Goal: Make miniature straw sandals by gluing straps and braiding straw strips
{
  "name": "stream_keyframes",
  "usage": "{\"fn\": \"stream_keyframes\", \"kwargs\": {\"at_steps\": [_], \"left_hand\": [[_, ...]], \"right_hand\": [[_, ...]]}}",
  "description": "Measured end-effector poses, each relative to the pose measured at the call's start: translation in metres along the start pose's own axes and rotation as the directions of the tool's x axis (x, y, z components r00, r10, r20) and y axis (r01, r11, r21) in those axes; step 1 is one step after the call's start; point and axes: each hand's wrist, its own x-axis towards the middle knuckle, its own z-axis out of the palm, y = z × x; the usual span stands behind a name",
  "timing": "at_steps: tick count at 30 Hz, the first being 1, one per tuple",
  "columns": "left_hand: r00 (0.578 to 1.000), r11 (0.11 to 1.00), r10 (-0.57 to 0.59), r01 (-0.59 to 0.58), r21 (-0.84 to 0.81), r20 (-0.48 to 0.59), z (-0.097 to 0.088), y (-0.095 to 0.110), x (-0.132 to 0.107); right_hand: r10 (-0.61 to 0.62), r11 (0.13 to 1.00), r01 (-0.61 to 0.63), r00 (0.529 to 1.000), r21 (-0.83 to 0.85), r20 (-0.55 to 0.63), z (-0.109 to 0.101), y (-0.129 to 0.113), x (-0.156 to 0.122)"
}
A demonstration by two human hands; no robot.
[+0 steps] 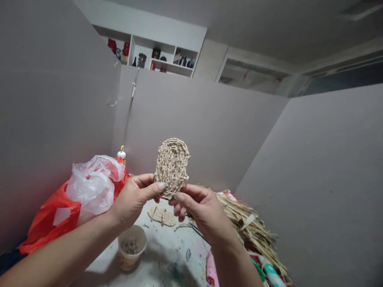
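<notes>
A woven straw sole (172, 165), an oval of coiled braid, is held upright above the table in front of me. My left hand (139, 195) pinches its lower left edge, thumb on the near face. At the lower right edge my right hand (199, 201) grips it between thumb and fingers; its fingertips are partly hidden. Below on the white table lies a second woven straw piece (160, 216), flat, with strips across it. The far face of the held piece is hidden.
A paper cup (131, 261) with small scraps stands at front left. Red and white plastic bags (94, 187) are heaped at left. A straw bundle (248, 223) lies at right, near a pink item (211, 269). Grey partitions (209, 115) enclose the table (167, 255).
</notes>
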Motion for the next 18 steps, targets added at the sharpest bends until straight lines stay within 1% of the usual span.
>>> {"fn": "stream_keyframes", "kwargs": {"at_steps": [1,3,5,7,9,11,12,13,14,15,16,17,18], "left_hand": [[1.000,1.000,0.003,-0.003,-0.018,-0.007,-0.002,0.003,0.001],[1.000,0.999,-0.001,0.001,-0.054,-0.008,-0.005,0.007,0.001],[1.000,0.998,-0.003,0.004,-0.063,0.019,-0.005,0.008,0.000],[0.998,0.999,-0.005,0.007,-0.031,0.060,-0.005,0.007,-0.002],[0.996,1.000,-0.011,0.011,0.006,0.087,-0.004,0.005,-0.002],[0.995,0.999,-0.046,0.045,0.015,0.092,-0.004,0.004,-0.002],[0.995,0.998,-0.065,0.065,0.007,0.076,-0.005,0.004,-0.001],[0.996,0.997,-0.076,0.077,-0.006,0.044,-0.005,0.005,-0.001],[0.997,0.997,-0.076,0.076,-0.017,-0.005,-0.004,0.006,0.000],[0.996,0.998,-0.059,0.058,-0.018,-0.064,-0.004,0.007,-0.001],[0.993,1.000,-0.026,0.026,-0.005,-0.119,-0.003,0.008,-0.002],[0.988,1.000,0.013,-0.011,0.016,-0.153,-0.002,0.009,-0.003],[0.986,0.998,0.050,-0.044,0.038,-0.161,-0.001,0.011,-0.004]], "right_hand": [[0.001,1.000,-0.001,1.000,0.021,-0.005,-0.004,-0.001,0.000],[-0.021,0.998,0.024,0.999,0.065,-0.050,-0.007,-0.004,0.000],[-0.048,0.997,0.052,0.996,0.053,-0.075,-0.003,-0.004,-0.001],[-0.079,0.997,0.077,0.993,-0.026,-0.086,0.006,-0.002,-0.003],[-0.126,0.985,0.109,0.984,-0.134,-0.122,0.015,-0.001,-0.005],[-0.202,0.957,0.146,0.956,-0.249,-0.214,0.020,0.000,-0.006],[-0.257,0.934,0.168,0.929,-0.315,-0.266,0.020,0.000,-0.006],[-0.328,0.897,0.195,0.895,-0.396,-0.304,0.019,0.000,-0.006],[-0.414,0.841,0.225,0.853,-0.493,-0.317,0.018,-0.001,-0.005],[-0.511,0.756,0.257,0.806,-0.602,-0.298,0.018,-0.001,-0.004],[-0.603,0.643,0.290,0.762,-0.709,-0.235,0.018,-0.001,-0.003],[-0.673,0.509,0.319,0.727,-0.799,-0.139,0.019,-0.001,-0.001],[-0.716,0.370,0.340,0.698,-0.865,-0.032,0.021,0.000,0.001]]}}
